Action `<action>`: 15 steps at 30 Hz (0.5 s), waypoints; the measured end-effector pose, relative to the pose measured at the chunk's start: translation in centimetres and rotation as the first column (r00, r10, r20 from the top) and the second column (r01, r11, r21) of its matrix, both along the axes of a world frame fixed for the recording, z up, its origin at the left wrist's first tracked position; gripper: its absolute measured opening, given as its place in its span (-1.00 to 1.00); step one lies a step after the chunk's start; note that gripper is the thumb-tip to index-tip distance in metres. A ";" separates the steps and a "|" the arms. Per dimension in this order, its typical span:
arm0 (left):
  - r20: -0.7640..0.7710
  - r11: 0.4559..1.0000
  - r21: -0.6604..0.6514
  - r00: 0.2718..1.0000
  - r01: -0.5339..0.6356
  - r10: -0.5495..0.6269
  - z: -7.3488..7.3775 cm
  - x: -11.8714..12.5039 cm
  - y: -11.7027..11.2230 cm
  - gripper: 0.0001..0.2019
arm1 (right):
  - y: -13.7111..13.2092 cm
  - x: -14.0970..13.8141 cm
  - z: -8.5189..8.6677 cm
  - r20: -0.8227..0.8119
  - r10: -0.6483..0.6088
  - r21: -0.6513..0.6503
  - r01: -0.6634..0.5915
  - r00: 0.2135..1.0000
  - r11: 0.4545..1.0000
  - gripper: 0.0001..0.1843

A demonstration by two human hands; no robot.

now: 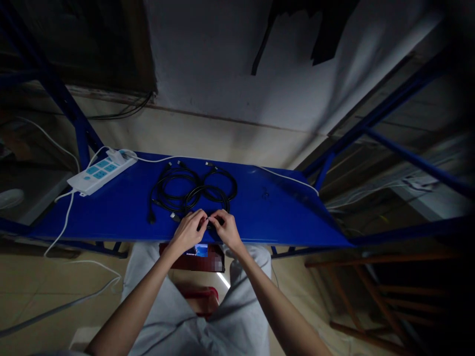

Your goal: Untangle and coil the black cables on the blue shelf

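My left hand (192, 228) and my right hand (225, 227) meet at the front edge of the blue tabletop. The fingertips of both are pinched close together. A small dark piece shows between them, too small to name. Just beyond my fingers lie several coiled black cables (172, 174), partly overlapping. Metal-ended plugs stick out at the far side of the coils, and another plug (175, 216) lies beside my left hand. Part of the nearest coil (202, 189) is hidden behind my hands.
A white power strip (92, 182) with blue sockets stands at the left of the blue tabletop (282, 212). A white cord (285, 176) runs along the back edge. Blue metal posts rise at both sides. Below the front edge, a lit screen (200, 250) shows between my knees.
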State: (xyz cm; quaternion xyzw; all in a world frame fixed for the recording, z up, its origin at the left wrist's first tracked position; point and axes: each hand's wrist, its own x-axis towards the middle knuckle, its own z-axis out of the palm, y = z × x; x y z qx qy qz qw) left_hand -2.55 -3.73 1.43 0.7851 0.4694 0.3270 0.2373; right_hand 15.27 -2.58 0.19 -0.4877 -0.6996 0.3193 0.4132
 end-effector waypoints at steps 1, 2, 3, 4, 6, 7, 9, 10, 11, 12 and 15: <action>0.003 1.000 -0.010 1.000 0.003 -0.003 0.0 0.0 0.0 -0.90 | 0.0 0.0 0.0 0.004 -0.005 -0.006 0.005 1.000 1.000 -0.75; 0.006 1.000 -0.019 1.000 0.004 -0.004 0.0 0.0 0.0 -0.90 | -0.1 -0.1 0.1 0.008 -0.012 -0.012 0.012 1.000 1.000 -0.74; 0.008 1.000 -0.025 1.000 0.003 -0.003 0.0 0.0 0.0 -0.90 | -0.1 -0.1 0.1 0.015 -0.019 -0.019 0.019 1.000 1.000 -0.74; 0.008 1.000 -0.030 1.000 0.001 -0.001 0.0 0.0 0.0 -0.91 | -0.2 -0.2 0.2 0.024 -0.026 -0.025 0.026 0.999 0.999 -0.74; 0.006 0.999 -0.036 1.000 0.001 -0.001 0.0 0.0 0.1 -0.90 | -0.2 -0.3 0.4 0.045 -0.044 -0.034 0.046 0.998 0.998 -0.74; 0.005 0.999 -0.038 1.000 0.002 -0.001 0.0 0.0 0.2 -0.90 | -0.2 -0.4 0.4 0.055 -0.055 -0.038 0.057 0.997 0.998 -0.74; 0.006 0.999 -0.042 1.000 0.006 -0.005 0.0 0.0 0.2 -0.89 | -0.1 -0.5 0.5 0.073 -0.069 -0.050 0.072 0.995 0.996 -0.75; 0.005 0.999 -0.043 1.000 0.008 -0.008 0.0 0.0 0.3 -0.89 | -0.1 -0.5 0.5 0.080 -0.072 -0.055 0.077 0.994 0.995 -0.76; 0.001 0.999 -0.044 1.000 0.010 -0.010 0.0 0.0 0.3 -0.88 | 0.0 -0.6 0.5 0.086 -0.075 -0.060 0.081 0.993 0.995 -0.76; -0.008 0.999 -0.043 1.000 0.011 -0.012 0.1 0.0 0.3 -0.88 | 0.0 -0.6 0.4 0.090 -0.077 -0.063 0.083 0.993 0.994 -0.77; -0.043 0.999 -0.038 0.999 0.009 -0.011 0.0 0.0 0.3 -0.86 | 0.1 -0.5 0.3 0.096 -0.082 -0.067 0.089 0.992 0.994 -0.75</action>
